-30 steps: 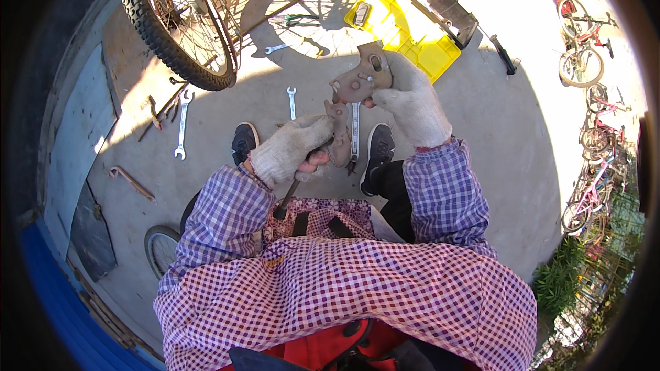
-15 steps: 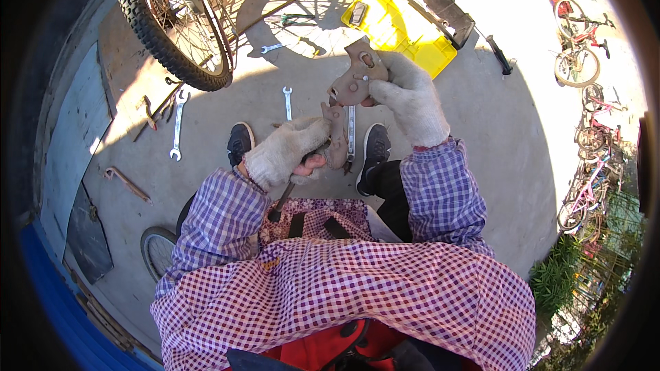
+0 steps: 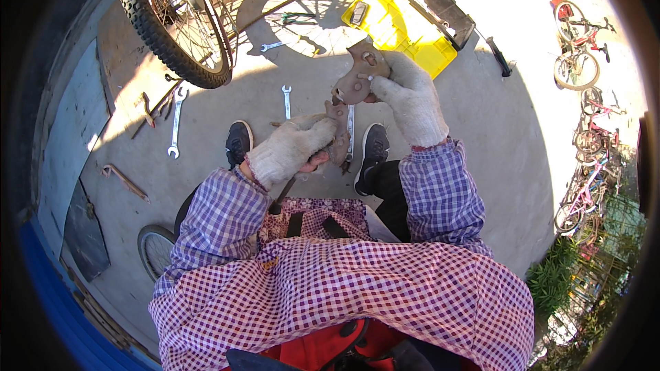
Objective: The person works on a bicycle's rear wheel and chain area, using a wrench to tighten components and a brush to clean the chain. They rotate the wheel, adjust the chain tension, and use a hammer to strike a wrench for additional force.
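In my gloved right hand [image 3: 412, 96] is a brown, rusty-looking metal plate [image 3: 360, 69] of irregular outline with a hole and round rivets, pinched between thumb and fingers. My gloved left hand [image 3: 292, 148] is closed on a smaller brown metal piece [image 3: 338, 134], whose upper end meets or overlaps the plate's lower edge. I cannot tell whether the two are joined. A dark rod-like thing [image 3: 280, 196] sticks out below the left hand; its kind is hidden. Behind the pieces, a long silver tool [image 3: 351, 124] lies on the ground between my shoes.
Wrenches [image 3: 177, 122] [image 3: 287, 102] [image 3: 271, 47] lie on the concrete. A bicycle wheel [image 3: 177, 62] stands at the far left. At the far side sits an open toolbox [image 3: 440, 10] with a yellow lid [image 3: 392, 31]. Several bicycles [image 3: 584, 192] line the right; plants [image 3: 553, 271] grow near them.
The plate in my right hand has tilted slightly and moved a little right. Both hands keep their hold, and the view has shifted slightly.
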Available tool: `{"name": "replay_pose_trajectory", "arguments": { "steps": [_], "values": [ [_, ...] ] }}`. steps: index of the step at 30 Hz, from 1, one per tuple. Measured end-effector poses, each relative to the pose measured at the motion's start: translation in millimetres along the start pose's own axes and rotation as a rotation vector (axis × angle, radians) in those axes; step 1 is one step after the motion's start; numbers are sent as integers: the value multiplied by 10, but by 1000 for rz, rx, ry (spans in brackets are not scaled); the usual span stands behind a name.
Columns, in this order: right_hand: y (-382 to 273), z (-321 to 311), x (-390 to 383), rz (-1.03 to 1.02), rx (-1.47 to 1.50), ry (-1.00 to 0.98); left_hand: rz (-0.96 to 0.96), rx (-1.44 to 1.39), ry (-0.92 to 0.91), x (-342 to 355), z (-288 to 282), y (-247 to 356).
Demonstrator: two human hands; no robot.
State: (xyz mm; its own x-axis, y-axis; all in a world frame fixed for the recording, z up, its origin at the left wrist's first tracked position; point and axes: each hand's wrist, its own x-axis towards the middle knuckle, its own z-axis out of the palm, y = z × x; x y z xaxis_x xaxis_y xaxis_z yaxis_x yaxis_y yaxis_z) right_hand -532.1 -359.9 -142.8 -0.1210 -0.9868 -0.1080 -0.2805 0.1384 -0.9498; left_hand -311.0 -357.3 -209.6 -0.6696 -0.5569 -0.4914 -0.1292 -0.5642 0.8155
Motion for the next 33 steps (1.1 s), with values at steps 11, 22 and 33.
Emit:
{"name": "replay_pose_trajectory", "arguments": {
  "steps": [11, 22, 33],
  "values": [
    [1, -7, 20, 18, -18, 22, 111, 136, 78, -13, 60, 51],
    [-14, -22, 59, 195, -139, 25, 164, 169, 84, 34, 36, 58],
    [108, -28, 77, 286, 199, -30, 200, 230, 178, 158, 5, -69]
  ]
}}
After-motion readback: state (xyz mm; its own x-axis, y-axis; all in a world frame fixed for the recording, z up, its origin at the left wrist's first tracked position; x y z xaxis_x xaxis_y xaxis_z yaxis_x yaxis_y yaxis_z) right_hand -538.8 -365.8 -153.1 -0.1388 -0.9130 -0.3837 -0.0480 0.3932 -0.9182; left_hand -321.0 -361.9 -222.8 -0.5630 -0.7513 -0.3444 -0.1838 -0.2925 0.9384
